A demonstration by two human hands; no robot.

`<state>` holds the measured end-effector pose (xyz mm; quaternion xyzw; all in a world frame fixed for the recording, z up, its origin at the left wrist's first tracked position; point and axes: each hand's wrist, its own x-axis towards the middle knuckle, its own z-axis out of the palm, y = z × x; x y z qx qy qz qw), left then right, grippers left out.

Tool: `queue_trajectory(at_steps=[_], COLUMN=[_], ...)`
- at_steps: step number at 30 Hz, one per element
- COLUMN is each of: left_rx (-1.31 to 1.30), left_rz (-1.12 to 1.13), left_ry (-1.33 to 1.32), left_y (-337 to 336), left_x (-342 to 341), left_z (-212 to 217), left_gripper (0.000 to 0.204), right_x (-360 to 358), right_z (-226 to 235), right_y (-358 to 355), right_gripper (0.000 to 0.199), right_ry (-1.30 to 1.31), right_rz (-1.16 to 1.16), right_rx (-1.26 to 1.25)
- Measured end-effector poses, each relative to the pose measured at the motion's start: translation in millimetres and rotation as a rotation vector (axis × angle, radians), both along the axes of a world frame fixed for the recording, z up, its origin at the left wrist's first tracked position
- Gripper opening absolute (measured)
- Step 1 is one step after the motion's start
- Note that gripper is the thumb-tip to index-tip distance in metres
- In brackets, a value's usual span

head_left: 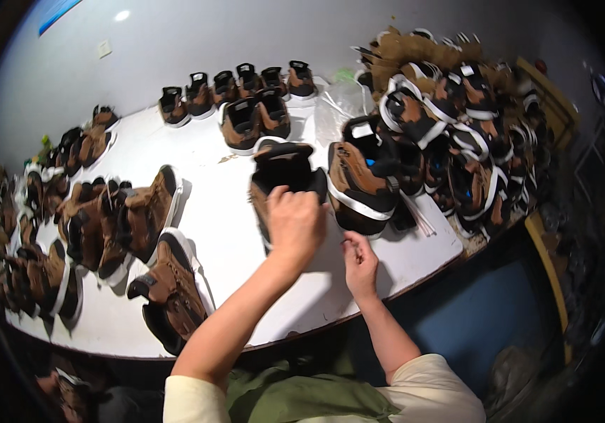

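A brown and black shoe [283, 156] with a dark lining sits on the white table in front of me. My left hand [295, 222] lies over its near part, fingers curled and closed on it; the fingertips are partly hidden. My right hand [360, 264] hovers by the table's near side with fingers drawn together. Whether something small is between them cannot be made out. Just beyond it stands another brown shoe [360, 180] with a white sole edge, apart from the fingers.
A large heap of shoes [450, 127] covers the table's right end, beside a clear plastic bag [341, 106]. Several shoes [239, 81] line the back. More brown shoes [98, 222] crowd the left, and one [168, 289] lies near the front edge of the white table [204, 148].
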<state>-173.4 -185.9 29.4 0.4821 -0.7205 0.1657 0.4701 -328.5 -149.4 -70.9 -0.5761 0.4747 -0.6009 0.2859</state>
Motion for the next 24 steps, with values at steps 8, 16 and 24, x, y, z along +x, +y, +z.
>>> queue_trajectory(at_steps=[8,16,24], left_rx=[0.052,-0.076,0.036], left_rz=[-0.085,-0.505,-0.773], left_ry=[0.138,0.601,0.152], left_y=[-22,58,215], left_x=[-57,-35,108], left_z=[15,-21,-13], left_gripper=[0.026,0.037,0.021], right_x=[-1,10,26], right_z=[82,114,92], right_y=[-37,-34,-47], right_gripper=[0.038,0.033,0.025], right_ry=[0.061,0.461,0.748], right_rz=[-0.005,0.019,-0.104], right_rx=[-0.272,-0.496,-0.469])
